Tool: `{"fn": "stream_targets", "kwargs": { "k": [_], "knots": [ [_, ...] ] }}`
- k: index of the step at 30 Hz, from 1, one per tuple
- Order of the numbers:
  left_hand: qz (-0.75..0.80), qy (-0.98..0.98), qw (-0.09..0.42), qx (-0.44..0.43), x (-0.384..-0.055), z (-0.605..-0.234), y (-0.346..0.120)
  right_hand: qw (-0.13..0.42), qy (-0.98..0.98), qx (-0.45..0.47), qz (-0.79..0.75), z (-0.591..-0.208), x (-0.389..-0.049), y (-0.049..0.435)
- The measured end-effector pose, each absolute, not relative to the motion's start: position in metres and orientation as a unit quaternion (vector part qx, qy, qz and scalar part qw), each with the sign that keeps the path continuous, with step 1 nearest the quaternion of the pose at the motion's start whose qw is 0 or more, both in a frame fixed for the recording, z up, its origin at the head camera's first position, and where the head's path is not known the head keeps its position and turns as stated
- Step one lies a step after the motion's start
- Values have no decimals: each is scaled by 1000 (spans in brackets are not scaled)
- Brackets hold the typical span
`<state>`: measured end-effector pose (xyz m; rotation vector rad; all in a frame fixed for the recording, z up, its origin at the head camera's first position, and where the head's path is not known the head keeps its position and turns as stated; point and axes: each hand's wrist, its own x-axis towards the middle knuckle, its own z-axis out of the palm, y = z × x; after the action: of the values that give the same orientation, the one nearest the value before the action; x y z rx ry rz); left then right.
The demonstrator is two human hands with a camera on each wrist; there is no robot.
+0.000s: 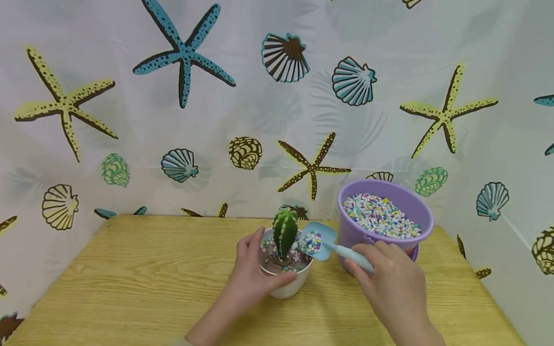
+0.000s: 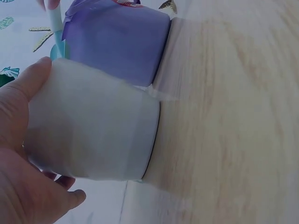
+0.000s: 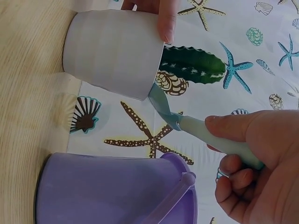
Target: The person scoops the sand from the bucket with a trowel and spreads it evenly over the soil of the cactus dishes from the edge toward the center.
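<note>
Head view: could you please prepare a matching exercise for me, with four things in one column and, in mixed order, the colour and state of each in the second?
Things:
1. Cactus
2. Bucket
3. Shovel
4. Pot

Colours and states:
A. White, gripped by the left hand
B. Light blue, held in the right hand
C. Green, standing in the pot
D. Purple, holding many colourful beads

Right pairs: 1-C, 2-D, 3-B, 4-A.

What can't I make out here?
Head: lower front of the purple bucket, behind the right hand.
Head: whatever lies directly behind the cactus.
Left wrist: inside of the white pot, hidden by its side.
Right wrist: part of the purple bucket, cut off by the lower edge.
</note>
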<state>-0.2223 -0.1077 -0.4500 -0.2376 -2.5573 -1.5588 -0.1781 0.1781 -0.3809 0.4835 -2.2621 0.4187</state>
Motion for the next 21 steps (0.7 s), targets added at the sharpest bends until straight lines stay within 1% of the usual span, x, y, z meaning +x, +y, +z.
{"fn": "stream_targets", "kwargs": {
  "k": [2, 4, 9, 12, 14, 19, 21],
  "knots": [
    [-519, -848, 70, -78, -222, -451, -106, 391, -886, 193, 160, -381, -178, 178],
    [-524, -846, 58, -83, -222, -451, -107, 394, -884, 196, 156, -382, -179, 178],
    [-540, -836, -2, -99, -222, -445, -118, 399, -881, 202, 152, -384, -180, 177],
    [-543, -833, -18, -101, -223, -443, -123, 402, -880, 204, 151, -383, -180, 177],
    [-548, -830, -12, -101, -223, -443, -122, 403, -879, 204, 149, -383, -180, 177],
    [-544, -833, 25, -99, -221, -445, -112, 405, -880, 203, 143, -382, -179, 176],
    [-539, -836, 28, -98, -219, -446, -110, 405, -880, 202, 141, -381, -178, 176]
  ]
}}
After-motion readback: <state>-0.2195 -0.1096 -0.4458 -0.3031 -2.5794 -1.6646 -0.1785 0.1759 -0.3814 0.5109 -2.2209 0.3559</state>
